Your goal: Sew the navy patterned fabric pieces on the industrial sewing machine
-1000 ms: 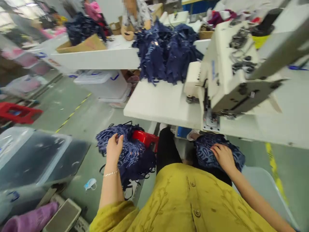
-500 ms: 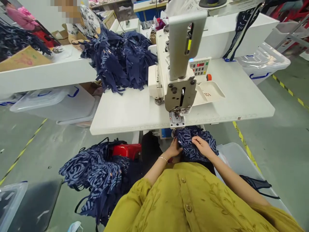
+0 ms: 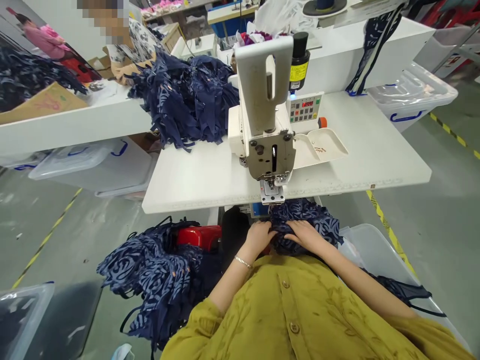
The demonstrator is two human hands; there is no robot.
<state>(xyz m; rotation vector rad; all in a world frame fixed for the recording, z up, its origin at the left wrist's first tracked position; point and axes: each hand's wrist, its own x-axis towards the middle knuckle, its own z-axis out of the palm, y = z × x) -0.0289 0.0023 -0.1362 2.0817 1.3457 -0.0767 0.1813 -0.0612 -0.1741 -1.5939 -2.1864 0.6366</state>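
Both my hands rest on a navy patterned garment (image 3: 318, 220) bunched in my lap, just below the front edge of the white sewing table (image 3: 375, 160). My left hand (image 3: 258, 236) grips its left side with curled fingers. My right hand (image 3: 305, 234) lies over its near edge, fingers closed on the cloth. The white sewing machine (image 3: 264, 130) stands directly above, its presser foot (image 3: 272, 192) a little beyond my fingers.
A heap of the same navy patterned fabric (image 3: 150, 265) lies over a red stool (image 3: 198, 235) to my left. A dark blue pile (image 3: 187, 100) covers the table's far left. Clear plastic bins (image 3: 93, 162) (image 3: 412, 95) stand around. Another person (image 3: 131, 45) sits opposite.
One second ago my left hand was on the heap at my left; it has come over to the garment in my lap. My view has swung right to face the machine.
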